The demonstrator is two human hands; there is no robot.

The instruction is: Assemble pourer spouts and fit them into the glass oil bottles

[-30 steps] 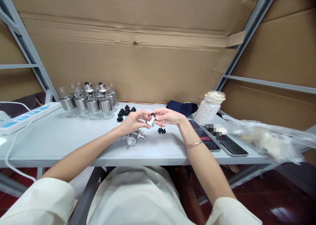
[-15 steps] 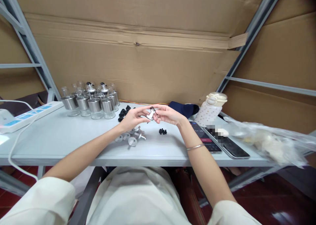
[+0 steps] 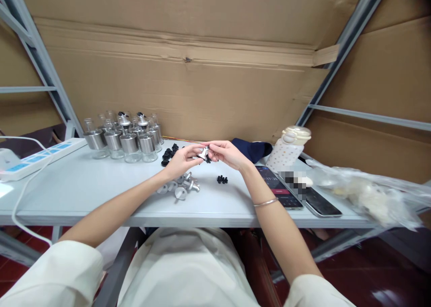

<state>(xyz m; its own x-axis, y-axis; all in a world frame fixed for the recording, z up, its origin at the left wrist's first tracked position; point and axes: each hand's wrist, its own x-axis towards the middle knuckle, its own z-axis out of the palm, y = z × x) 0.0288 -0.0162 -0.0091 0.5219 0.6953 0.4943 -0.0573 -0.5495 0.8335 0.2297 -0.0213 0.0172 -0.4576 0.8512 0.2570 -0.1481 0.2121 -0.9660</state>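
Above the table's middle, my left hand (image 3: 181, 161) is closed around a silver pourer spout (image 3: 203, 153) with black parts. My right hand (image 3: 229, 154) pinches at the right side of the same spout; its fingertips partly cover the black tip. Just below my left hand lies a pile of silver spout pieces (image 3: 181, 193). Several tiny black caps (image 3: 222, 179) sit together under my right hand. Black stoppers (image 3: 167, 155) are heaped behind my left wrist, some hidden by the hand.
Glass bottles with steel sleeves (image 3: 129, 143) stand at the back left, two topped with spouts. A power strip (image 3: 43, 159) lies far left. To the right are a navy cap (image 3: 251, 150), a dotted flask (image 3: 286, 151), two phones (image 3: 323, 202) and a plastic bag (image 3: 373, 195).
The spout has turned in my fingers, its black part now lower. My right fingers have closed in nearer to it, while both arms stay almost in place.
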